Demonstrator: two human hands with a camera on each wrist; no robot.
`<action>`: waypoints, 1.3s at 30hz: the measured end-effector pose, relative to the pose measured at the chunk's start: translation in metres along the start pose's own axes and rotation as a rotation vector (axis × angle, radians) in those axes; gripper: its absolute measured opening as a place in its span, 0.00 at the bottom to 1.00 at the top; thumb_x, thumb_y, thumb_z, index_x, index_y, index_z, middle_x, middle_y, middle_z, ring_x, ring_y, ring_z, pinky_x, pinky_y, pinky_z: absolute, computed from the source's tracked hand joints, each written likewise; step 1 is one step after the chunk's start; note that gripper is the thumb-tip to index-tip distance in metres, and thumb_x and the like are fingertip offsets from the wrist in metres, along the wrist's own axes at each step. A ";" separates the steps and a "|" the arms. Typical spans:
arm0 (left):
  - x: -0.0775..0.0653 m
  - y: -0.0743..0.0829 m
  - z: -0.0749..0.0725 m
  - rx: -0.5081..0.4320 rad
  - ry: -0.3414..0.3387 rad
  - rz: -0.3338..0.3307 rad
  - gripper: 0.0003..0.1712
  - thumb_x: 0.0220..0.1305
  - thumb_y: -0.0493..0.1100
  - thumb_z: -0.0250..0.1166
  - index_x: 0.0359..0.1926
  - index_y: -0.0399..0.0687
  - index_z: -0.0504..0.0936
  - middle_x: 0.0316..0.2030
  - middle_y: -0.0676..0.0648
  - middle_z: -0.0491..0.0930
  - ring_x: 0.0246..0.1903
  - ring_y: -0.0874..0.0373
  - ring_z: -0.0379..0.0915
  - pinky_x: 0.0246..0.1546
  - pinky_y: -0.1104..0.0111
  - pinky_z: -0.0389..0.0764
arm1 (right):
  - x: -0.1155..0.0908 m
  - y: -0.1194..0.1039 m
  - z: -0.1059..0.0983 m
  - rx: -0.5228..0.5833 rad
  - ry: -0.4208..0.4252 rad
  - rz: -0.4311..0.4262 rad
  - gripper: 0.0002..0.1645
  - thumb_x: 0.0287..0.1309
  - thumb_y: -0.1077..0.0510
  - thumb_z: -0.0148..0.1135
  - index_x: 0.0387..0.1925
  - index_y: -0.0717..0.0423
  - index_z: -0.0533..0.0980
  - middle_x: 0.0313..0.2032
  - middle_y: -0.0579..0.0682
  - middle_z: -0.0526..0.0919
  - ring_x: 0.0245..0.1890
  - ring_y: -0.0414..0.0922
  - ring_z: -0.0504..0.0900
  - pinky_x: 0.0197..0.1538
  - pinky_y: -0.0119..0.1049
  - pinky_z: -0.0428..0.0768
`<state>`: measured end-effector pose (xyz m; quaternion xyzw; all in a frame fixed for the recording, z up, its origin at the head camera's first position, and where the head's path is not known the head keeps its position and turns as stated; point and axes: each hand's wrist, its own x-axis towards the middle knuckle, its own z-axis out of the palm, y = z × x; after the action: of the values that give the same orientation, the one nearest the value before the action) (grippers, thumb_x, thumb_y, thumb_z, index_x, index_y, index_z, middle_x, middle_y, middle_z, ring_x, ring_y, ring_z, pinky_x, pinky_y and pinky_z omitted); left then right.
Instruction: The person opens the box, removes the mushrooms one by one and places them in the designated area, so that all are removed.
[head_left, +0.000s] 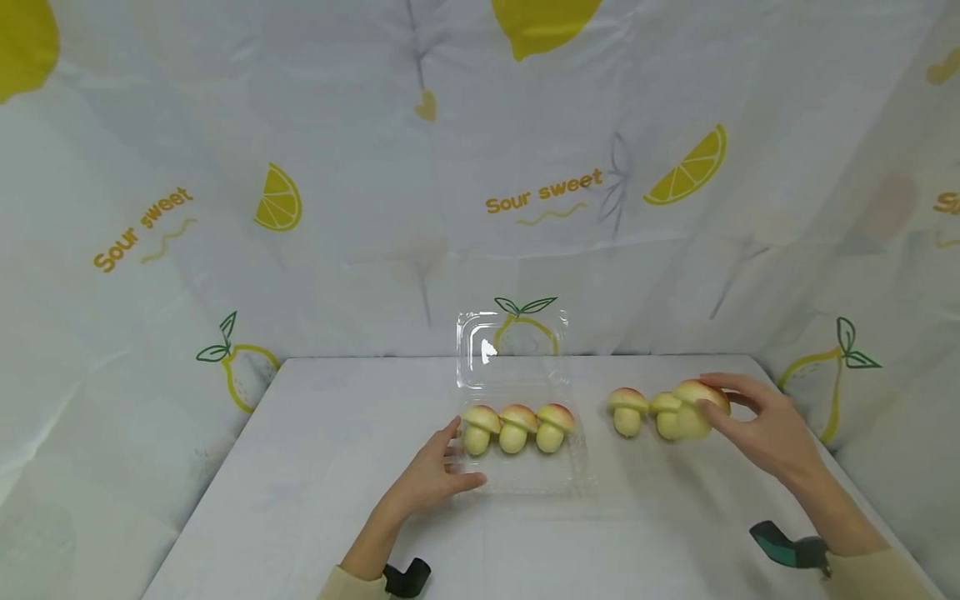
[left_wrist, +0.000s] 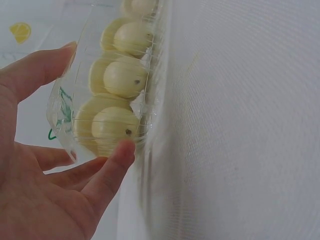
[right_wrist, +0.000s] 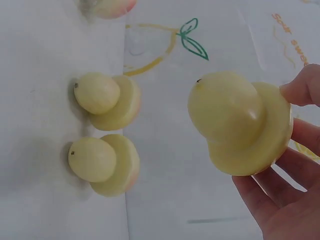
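My right hand [head_left: 768,429] grips a toy mushroom [right_wrist: 235,120] by its cap, between thumb and fingers, with its pale stem free. It is raised off the table and overlaps another mushroom [head_left: 665,417] in the head view. A second loose mushroom [head_left: 627,412] stands to the left of that one. At the left end of a clear plastic box [head_left: 525,479], my left hand [head_left: 431,475] holds the corner, thumb along the front rim and fingers at the side wall. Three mushrooms [head_left: 513,429] with reddish-yellow caps stand in a row inside the box.
The box's transparent lid [head_left: 512,350] stands raised at the back. Beneath everything is a white table [head_left: 337,433]. A pale curtain printed with lemons [head_left: 420,183] hangs behind and on both sides.
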<state>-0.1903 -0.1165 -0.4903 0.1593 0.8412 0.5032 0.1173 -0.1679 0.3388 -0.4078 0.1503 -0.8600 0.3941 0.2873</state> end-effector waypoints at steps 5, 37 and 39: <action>-0.001 0.000 0.000 0.004 -0.001 0.008 0.61 0.58 0.52 0.77 0.80 0.37 0.49 0.71 0.32 0.62 0.62 0.38 0.71 0.56 0.52 0.80 | 0.001 0.011 -0.005 -0.016 0.011 0.040 0.20 0.54 0.71 0.72 0.50 0.69 0.81 0.45 0.19 0.78 0.46 0.19 0.74 0.49 0.10 0.70; 0.001 0.000 -0.001 -0.018 -0.002 -0.004 0.61 0.58 0.52 0.77 0.80 0.40 0.49 0.71 0.33 0.61 0.63 0.38 0.70 0.58 0.51 0.79 | -0.008 0.088 0.001 -0.159 -0.085 0.341 0.25 0.66 0.54 0.67 0.52 0.74 0.79 0.50 0.71 0.80 0.39 0.16 0.65 0.39 0.11 0.69; 0.001 0.000 -0.001 -0.017 -0.001 -0.007 0.60 0.58 0.51 0.77 0.80 0.40 0.49 0.71 0.33 0.61 0.63 0.37 0.70 0.58 0.51 0.79 | -0.010 0.092 0.003 -0.177 -0.088 0.348 0.25 0.66 0.54 0.67 0.52 0.74 0.78 0.50 0.71 0.80 0.41 0.23 0.69 0.39 0.11 0.69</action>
<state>-0.1914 -0.1167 -0.4902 0.1556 0.8373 0.5099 0.1212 -0.2059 0.3959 -0.4699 -0.0095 -0.9160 0.3539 0.1889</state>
